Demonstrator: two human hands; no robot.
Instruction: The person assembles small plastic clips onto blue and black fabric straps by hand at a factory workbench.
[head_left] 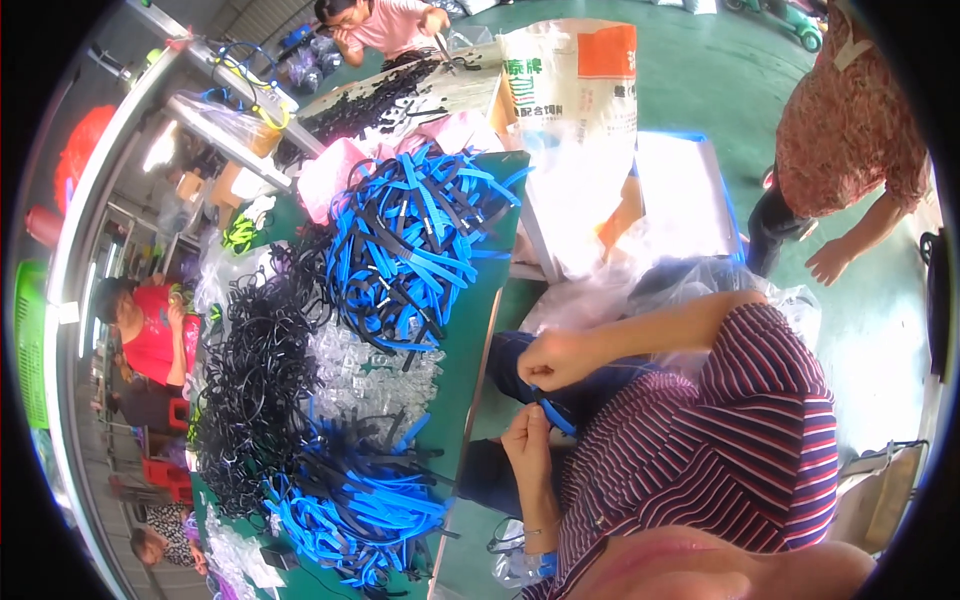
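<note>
Close in front of my striped shirt, over my dark-trousered legs, both hands work near each other. My left hand (526, 440) has its fingertips pinched on a short blue and black strap (556, 416), whose blue end sticks out toward my body. Just beyond it, my right hand (560, 360) is closed with curled fingers, its lower side close to the strap's black end. What lies inside those fingers is hidden. Beside my hands stands a green table (482, 315). It bears a heap of blue and black straps (400, 250) and a second strap bundle (365, 510) nearer the lower edge.
Tangled black cords (255, 370) and clear plastic pieces (375, 380) lie between the strap heaps. A large printed sack (570, 140) and a blue-edged white box (690, 190) stand past my right arm. Other people sit across the tables; one person (850, 140) stands at right.
</note>
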